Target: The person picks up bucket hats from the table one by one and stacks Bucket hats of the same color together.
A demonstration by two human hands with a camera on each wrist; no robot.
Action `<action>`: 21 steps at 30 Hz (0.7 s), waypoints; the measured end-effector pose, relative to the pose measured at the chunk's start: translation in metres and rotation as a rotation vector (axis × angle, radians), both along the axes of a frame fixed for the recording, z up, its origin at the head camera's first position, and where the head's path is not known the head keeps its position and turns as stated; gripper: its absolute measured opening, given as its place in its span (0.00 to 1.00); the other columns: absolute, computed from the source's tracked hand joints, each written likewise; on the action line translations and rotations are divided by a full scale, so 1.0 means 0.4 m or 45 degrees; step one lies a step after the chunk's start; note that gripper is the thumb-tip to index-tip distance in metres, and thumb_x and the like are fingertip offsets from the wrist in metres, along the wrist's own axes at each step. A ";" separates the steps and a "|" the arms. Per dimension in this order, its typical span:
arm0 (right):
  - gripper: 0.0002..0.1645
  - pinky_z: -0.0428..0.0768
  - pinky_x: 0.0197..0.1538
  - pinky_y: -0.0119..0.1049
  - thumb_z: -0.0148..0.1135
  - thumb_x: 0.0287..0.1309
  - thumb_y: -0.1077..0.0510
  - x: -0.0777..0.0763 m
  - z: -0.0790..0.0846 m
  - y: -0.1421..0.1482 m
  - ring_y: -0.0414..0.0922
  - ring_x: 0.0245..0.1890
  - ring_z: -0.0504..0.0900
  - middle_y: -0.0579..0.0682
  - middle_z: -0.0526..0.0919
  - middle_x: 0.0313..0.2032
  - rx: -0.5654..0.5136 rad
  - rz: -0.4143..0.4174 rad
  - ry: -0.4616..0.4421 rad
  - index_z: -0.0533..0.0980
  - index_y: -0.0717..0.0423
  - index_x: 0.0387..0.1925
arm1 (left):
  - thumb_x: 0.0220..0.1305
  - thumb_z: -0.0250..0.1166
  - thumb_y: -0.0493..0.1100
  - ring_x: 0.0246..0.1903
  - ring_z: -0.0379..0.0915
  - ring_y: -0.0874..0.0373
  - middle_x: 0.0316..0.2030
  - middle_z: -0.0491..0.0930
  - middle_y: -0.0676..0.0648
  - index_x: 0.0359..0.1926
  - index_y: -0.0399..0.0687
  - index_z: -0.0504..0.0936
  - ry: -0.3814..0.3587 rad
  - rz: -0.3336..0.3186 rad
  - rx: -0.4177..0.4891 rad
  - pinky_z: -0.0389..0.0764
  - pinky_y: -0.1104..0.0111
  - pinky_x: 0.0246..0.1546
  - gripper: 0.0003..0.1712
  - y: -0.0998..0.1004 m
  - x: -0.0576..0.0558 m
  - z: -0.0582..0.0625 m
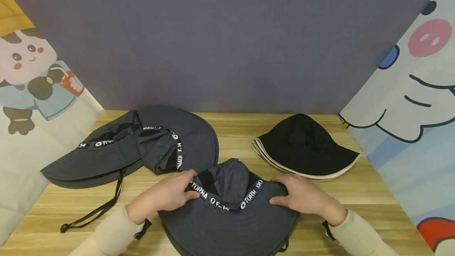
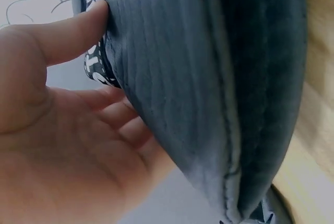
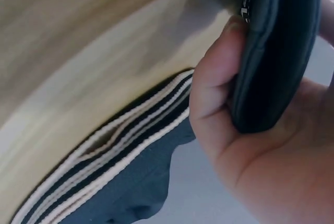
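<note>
A dark grey wide-brimmed hat (image 1: 231, 224) with a white-lettered black band is held between both hands at the front of the table. My left hand (image 1: 174, 192) grips its left side, thumb on the brim near the band and fingers behind. On the opposite side my right hand (image 1: 305, 196) pinches the folded brim between thumb and fingers. In the left wrist view, the thumb presses the stitched brim (image 2: 167, 78) beside the lettered band. The right wrist view has the brim's folded edge (image 3: 276, 51) lying between thumb and palm.
At the back left lie more grey hats (image 1: 103, 149), overlapping, with a black chin cord (image 1: 103, 208) trailing forward. Black bucket hats (image 1: 305, 145) with cream edges sit stacked at the right. A grey panel (image 1: 227, 42) stands behind the wooden table (image 1: 373, 196).
</note>
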State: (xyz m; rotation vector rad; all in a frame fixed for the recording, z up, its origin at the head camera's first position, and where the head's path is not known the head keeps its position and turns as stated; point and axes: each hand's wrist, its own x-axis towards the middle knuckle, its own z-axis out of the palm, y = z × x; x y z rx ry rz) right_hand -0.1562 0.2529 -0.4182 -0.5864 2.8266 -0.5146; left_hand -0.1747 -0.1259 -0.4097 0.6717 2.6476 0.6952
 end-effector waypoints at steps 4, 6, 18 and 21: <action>0.33 0.81 0.51 0.45 0.71 0.55 0.32 -0.001 -0.012 0.000 0.44 0.49 0.84 0.42 0.86 0.50 -0.002 0.005 -0.004 0.80 0.46 0.55 | 0.65 0.72 0.48 0.53 0.80 0.44 0.51 0.82 0.40 0.57 0.38 0.76 0.052 0.023 -0.035 0.79 0.48 0.55 0.26 0.008 0.005 -0.014; 0.34 0.81 0.52 0.47 0.71 0.55 0.33 0.000 -0.015 -0.001 0.46 0.50 0.85 0.44 0.86 0.51 -0.001 0.004 -0.011 0.80 0.48 0.56 | 0.64 0.73 0.48 0.52 0.81 0.43 0.50 0.83 0.39 0.56 0.39 0.76 0.076 0.036 -0.055 0.79 0.48 0.54 0.26 0.011 0.009 -0.018; 0.33 0.80 0.53 0.50 0.74 0.55 0.38 0.029 -0.018 -0.017 0.48 0.48 0.81 0.47 0.80 0.46 0.203 -0.051 0.120 0.80 0.51 0.56 | 0.58 0.77 0.50 0.44 0.79 0.44 0.41 0.81 0.41 0.47 0.44 0.74 0.217 0.084 -0.154 0.79 0.50 0.47 0.26 0.033 0.029 -0.034; 0.33 0.79 0.50 0.47 0.76 0.54 0.40 0.040 -0.013 -0.030 0.45 0.44 0.77 0.46 0.78 0.42 0.258 -0.020 0.235 0.81 0.54 0.55 | 0.56 0.78 0.51 0.40 0.78 0.45 0.37 0.79 0.43 0.45 0.44 0.74 0.277 0.078 -0.188 0.78 0.51 0.44 0.25 0.035 0.031 -0.038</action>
